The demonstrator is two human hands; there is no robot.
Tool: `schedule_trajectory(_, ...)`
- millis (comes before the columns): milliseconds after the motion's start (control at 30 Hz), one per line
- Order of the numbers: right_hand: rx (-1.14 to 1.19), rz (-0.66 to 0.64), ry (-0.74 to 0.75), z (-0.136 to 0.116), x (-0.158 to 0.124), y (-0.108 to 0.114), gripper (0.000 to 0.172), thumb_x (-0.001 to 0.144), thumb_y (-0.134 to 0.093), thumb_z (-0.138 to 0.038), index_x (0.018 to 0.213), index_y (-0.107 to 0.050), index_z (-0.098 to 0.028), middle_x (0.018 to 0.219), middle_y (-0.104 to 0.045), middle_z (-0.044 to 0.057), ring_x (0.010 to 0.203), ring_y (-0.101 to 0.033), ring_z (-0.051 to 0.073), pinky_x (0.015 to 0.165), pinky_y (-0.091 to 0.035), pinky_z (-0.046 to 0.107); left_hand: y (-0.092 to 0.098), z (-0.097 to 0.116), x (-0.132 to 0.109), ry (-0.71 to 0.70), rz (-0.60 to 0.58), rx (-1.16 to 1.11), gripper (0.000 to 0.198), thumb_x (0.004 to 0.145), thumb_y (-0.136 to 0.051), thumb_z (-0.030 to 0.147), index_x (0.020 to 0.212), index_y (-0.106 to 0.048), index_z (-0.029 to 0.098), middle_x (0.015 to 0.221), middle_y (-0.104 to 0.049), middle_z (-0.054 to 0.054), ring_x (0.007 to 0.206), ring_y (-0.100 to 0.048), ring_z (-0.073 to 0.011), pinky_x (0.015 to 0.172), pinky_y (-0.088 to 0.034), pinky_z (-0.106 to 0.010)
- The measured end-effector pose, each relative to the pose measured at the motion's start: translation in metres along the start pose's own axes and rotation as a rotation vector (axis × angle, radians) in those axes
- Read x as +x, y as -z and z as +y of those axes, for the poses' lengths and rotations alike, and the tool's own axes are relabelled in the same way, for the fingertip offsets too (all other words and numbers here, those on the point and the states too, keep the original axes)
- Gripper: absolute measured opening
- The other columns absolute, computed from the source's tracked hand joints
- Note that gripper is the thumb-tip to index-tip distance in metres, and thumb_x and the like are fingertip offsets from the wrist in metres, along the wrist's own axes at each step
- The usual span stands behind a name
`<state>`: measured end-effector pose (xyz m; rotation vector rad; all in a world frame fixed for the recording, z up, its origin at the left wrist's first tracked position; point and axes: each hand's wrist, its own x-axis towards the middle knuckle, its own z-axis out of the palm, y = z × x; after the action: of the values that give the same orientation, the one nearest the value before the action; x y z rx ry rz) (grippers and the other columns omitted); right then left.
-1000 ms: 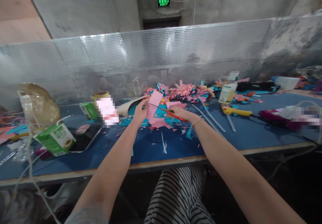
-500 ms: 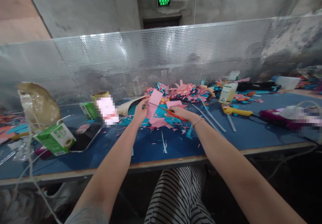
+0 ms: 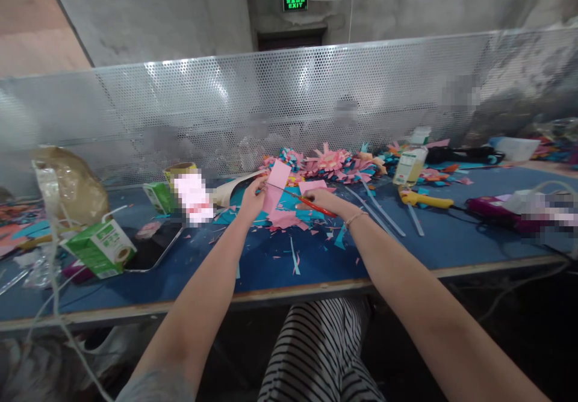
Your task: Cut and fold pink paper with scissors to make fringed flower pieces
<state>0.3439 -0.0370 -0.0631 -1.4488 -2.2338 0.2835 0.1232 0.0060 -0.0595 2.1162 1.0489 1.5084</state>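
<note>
My left hand (image 3: 254,195) pinches a strip of pink paper (image 3: 279,174) by its left edge, above the blue table. My right hand (image 3: 320,200) is closed round the red-orange handles of a pair of scissors (image 3: 324,210). The scissor blades point left and lie across the pink strip; whether they are parted is too small to tell. Beyond my right hand lies another piece of pink paper (image 3: 311,186). Pink scraps (image 3: 287,220) and blue paper are heaped under both hands.
Fringed paper flowers (image 3: 332,162) are piled along a perforated metal screen (image 3: 253,101). On the right are a bottle (image 3: 410,164), a yellow glue gun (image 3: 427,200) and clear glue sticks (image 3: 383,212). A green drink carton (image 3: 102,248), a dark tablet (image 3: 153,247) and a lit phone (image 3: 192,197) stand left.
Almost nothing differs. Both hands, the pink strip and the scissors keep nearly the same place, and the view has shifted very slightly.
</note>
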Motion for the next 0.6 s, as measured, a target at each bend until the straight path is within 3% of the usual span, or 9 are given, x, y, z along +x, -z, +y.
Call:
schedule_trajectory(333,-0.072,0.018,-0.042,0.0008,0.0011,0.0049,0.048,0.064,-0.052,-0.06,0.073,-0.064,-0.015,0.067,-0.059,0.004,0.064,-0.051,0.016,0.056,-0.033,0.023,-0.0014,0.0018,0.0,0.032,-0.009,-0.065,0.038,0.068,-0.045,0.01,0.103,-0.057,0.017,0.078,-0.059,-0.002,0.072,-0.053,-0.0134,0.071,-0.044,-0.029)
schedule_trajectory(500,-0.054,0.017,-0.018,0.0029,0.001,0.0056,0.042,0.065,-0.053,-0.055,0.075,-0.064,-0.015,0.067,-0.059,0.003,0.064,-0.052,0.015,0.055,-0.032,0.022,0.0039,0.0076,-0.0019,0.032,-0.127,-0.147,0.059,0.059,-0.054,0.008,0.117,-0.047,0.019,0.096,-0.059,-0.005,0.077,-0.055,-0.014,0.065,-0.046,-0.026)
schedule_trajectory(600,-0.083,0.053,-0.021,0.0034,0.0006,0.0049,0.038,0.067,-0.053,-0.051,0.071,-0.062,-0.014,0.065,-0.059,0.003,0.063,-0.049,0.014,0.054,-0.03,0.021,0.0081,0.0077,-0.0022,0.005,-0.186,-0.13,0.059,0.058,-0.058,0.01,0.116,-0.048,0.018,0.098,-0.059,-0.006,0.083,-0.055,-0.0152,0.069,-0.046,-0.027)
